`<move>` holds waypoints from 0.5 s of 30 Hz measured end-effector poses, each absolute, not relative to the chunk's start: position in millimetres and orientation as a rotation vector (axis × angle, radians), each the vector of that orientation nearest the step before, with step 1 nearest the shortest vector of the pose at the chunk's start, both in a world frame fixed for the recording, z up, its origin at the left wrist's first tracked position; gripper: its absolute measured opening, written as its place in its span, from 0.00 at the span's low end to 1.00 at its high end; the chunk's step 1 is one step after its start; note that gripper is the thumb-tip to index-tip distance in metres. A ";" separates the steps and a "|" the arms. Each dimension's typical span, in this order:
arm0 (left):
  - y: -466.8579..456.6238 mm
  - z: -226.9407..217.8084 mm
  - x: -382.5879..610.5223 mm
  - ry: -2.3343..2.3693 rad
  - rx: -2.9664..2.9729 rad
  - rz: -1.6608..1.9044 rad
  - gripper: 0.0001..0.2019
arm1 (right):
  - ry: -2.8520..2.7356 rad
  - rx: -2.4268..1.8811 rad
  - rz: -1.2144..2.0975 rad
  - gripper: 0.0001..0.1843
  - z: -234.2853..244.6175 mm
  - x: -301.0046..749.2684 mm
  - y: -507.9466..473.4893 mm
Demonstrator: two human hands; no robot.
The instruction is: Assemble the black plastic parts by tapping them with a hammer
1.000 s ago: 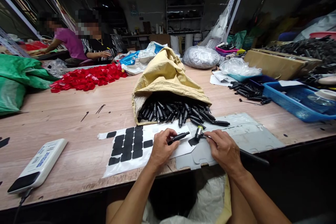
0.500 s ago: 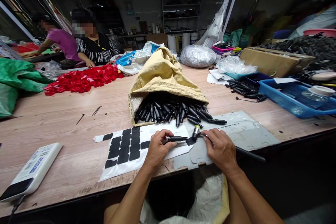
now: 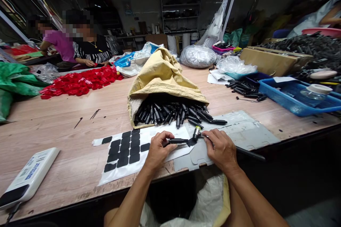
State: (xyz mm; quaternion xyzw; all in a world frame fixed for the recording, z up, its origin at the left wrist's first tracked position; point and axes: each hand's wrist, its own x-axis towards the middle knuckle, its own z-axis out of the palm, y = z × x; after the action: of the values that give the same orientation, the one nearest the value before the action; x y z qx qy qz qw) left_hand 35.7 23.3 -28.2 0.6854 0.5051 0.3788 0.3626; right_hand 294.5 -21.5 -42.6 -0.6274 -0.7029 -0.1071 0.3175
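My left hand (image 3: 160, 150) pinches a black pen-like part (image 3: 178, 141), held level over a white backing sheet. Its far tip meets a small black patch (image 3: 191, 142), and whether the two are joined I cannot tell. In my right hand (image 3: 220, 149) is a small hammer, its metal head (image 3: 196, 133) with a yellow-green end sitting just above that patch. The hammer's dark handle (image 3: 250, 153) sticks out to the right behind the hand. Black square stickers (image 3: 124, 150) sit in rows on the white sheet (image 3: 145, 165). Beneath the hammer lies a grey board (image 3: 239, 131).
A yellow sack (image 3: 162, 74) spills many black pen-like parts (image 3: 170, 111) before me. Red pieces (image 3: 80, 81) are heaped at left, where two people sit. A white power bank-like device (image 3: 30, 177) lies near left; a blue basket (image 3: 293, 97) stands at right.
The whole view has shifted slightly, so things appear a little farther left. Both hands keep the same hold, with the hammer head still by the black patch.
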 end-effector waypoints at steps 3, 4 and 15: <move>21.7 -25.3 35.0 1.295 1.707 0.986 0.11 | -1.848 -1.654 -0.273 0.12 -42.5 294.5 -21.5; 21.1 -24.1 35.0 1.279 1.682 1.001 0.12 | -1.846 -1.658 -0.270 0.12 -42.4 294.3 -21.5; 20.0 -26.0 39.1 1.046 1.388 1.131 0.14 | -1.847 -1.714 -0.264 0.12 -34.0 291.0 -24.7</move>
State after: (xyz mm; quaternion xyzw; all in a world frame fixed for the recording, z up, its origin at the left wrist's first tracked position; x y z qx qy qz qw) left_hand 39.1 20.0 -26.0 0.5761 0.4344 0.4695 0.5090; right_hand 291.0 -24.7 -34.0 -0.6454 -0.6957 -0.0995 0.2993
